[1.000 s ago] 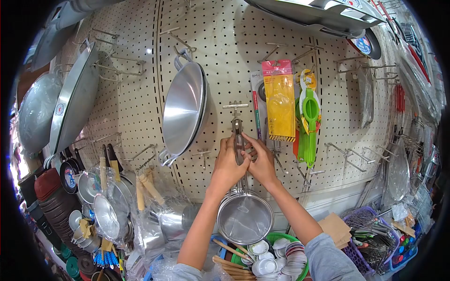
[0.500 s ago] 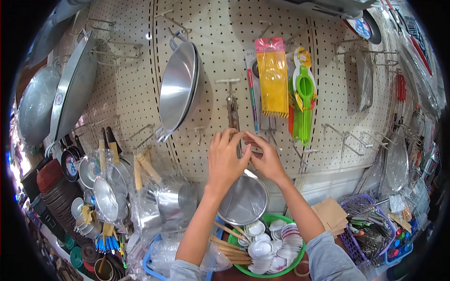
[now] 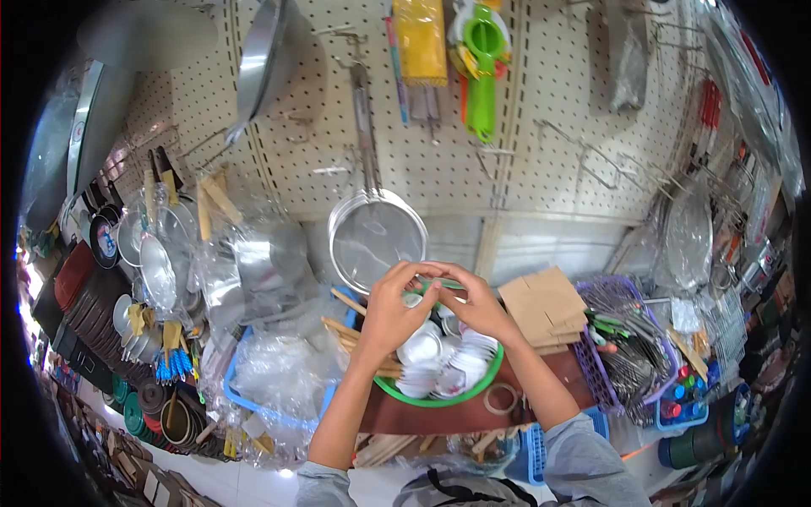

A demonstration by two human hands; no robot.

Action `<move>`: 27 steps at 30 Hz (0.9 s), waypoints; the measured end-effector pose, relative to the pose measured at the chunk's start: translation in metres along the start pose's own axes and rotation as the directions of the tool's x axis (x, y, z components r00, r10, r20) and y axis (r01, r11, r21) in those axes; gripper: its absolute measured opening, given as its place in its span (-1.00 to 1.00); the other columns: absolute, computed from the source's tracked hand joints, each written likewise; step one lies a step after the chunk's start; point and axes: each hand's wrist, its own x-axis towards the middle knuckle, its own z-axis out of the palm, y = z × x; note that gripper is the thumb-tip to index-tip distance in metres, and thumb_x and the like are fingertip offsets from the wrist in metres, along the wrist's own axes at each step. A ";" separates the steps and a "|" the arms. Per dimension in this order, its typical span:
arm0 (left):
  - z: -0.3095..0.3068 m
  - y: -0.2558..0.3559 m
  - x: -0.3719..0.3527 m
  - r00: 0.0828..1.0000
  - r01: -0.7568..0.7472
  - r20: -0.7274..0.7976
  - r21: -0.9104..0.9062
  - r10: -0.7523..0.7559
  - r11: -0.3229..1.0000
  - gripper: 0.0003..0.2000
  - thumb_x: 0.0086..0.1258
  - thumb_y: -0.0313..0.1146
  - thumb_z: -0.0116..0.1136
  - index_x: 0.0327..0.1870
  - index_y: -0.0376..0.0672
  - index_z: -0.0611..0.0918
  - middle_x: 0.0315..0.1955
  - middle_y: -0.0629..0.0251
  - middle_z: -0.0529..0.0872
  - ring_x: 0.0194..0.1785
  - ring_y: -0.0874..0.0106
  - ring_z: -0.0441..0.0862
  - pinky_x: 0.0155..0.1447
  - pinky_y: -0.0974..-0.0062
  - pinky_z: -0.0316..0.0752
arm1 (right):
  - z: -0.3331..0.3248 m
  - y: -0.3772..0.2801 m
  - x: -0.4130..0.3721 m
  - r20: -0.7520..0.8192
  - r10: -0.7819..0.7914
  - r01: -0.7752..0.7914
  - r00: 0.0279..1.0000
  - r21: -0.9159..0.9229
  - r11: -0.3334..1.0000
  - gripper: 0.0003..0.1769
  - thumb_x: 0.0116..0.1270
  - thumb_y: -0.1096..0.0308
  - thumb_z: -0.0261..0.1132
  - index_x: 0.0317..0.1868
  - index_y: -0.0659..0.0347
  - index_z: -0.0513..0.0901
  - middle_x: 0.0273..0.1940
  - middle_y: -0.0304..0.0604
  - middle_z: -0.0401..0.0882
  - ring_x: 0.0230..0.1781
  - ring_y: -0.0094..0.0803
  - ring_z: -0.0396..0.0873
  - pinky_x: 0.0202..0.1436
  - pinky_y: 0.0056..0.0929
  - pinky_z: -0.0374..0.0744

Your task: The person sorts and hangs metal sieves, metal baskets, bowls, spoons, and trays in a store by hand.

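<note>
head view, hands: left hand [image 3: 387, 314] and right hand [image 3: 480, 306] are up in front of the shelf. Fingers are curled and the tips of both hands meet in the middle.
head view, grip: honestly can't tell if anything small is pinched between the tips; nothing shows there.
head view, strainer: round metal strainer [image 3: 378, 238] hangs by its long handle on the pegboard [image 3: 524, 101]. Its lower rim is just above the joined fingertips, and I can't say if they touch it.
head view, under the hands: green basin [image 3: 422, 400] full of little white dishes [image 3: 439, 359], right below both palms.
head view, left of basin: wooden sticks [image 3: 355, 334] poke out beside the left wrist, with a blue basket [image 3: 253, 406] of plastic bags next to that.
head view, right of basin: stack of cardboard pieces [image 3: 545, 308] near the right hand, then a purple basket [image 3: 591, 372] of metal utensils.
head view, up top: green squeezer [image 3: 483, 59] and yellow packet [image 3: 420, 38] hang well above the hands.
</note>
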 end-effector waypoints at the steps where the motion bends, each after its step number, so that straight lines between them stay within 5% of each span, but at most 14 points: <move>1: 0.010 0.001 -0.011 0.999 0.034 0.015 -0.010 -0.034 0.999 -0.83 0.35 -0.46 0.37 -0.07 -0.19 0.78 -0.22 0.25 0.78 -0.25 0.40 0.65 -0.04 0.44 0.55 | -0.004 0.001 -0.016 0.002 0.023 -0.023 1.000 -0.010 1.000 -0.48 0.54 0.39 0.32 0.47 0.17 0.51 0.37 -0.10 0.57 0.39 -0.28 0.54 0.43 -0.19 0.58; 13: 0.152 0.030 -0.113 0.955 0.281 0.178 -0.296 -0.236 0.913 -0.84 0.47 -0.53 0.30 0.00 -0.24 0.64 -0.23 0.35 0.75 -0.19 0.58 0.68 -0.01 0.56 0.56 | -0.064 0.028 -0.186 -0.097 0.081 -0.095 0.992 -0.143 0.985 -0.51 0.52 0.38 0.32 0.41 0.18 0.53 0.29 0.01 0.60 0.30 -0.16 0.62 0.33 -0.21 0.62; 21: 0.218 0.074 -0.160 0.924 0.362 0.245 -0.315 -0.294 0.877 -0.90 0.47 -0.50 0.31 -0.10 -0.25 0.65 -0.25 0.35 0.72 -0.22 0.62 0.61 -0.07 0.57 0.52 | -0.110 0.017 -0.279 -0.090 0.125 -0.135 0.988 -0.115 0.984 -0.45 0.52 0.26 0.31 0.44 0.23 0.48 0.30 0.06 0.57 0.32 -0.08 0.61 0.40 -0.14 0.61; 27: 0.259 0.112 -0.186 0.895 0.402 0.337 -0.325 -0.292 0.856 -0.96 0.47 -0.55 0.23 -0.14 -0.30 0.66 -0.30 0.35 0.73 -0.22 0.60 0.66 -0.04 0.57 0.54 | -0.136 -0.001 -0.334 -0.072 0.110 -0.113 0.991 -0.035 0.993 -0.45 0.56 0.40 0.28 0.49 0.29 0.41 0.34 0.02 0.52 0.39 -0.21 0.54 0.48 -0.24 0.52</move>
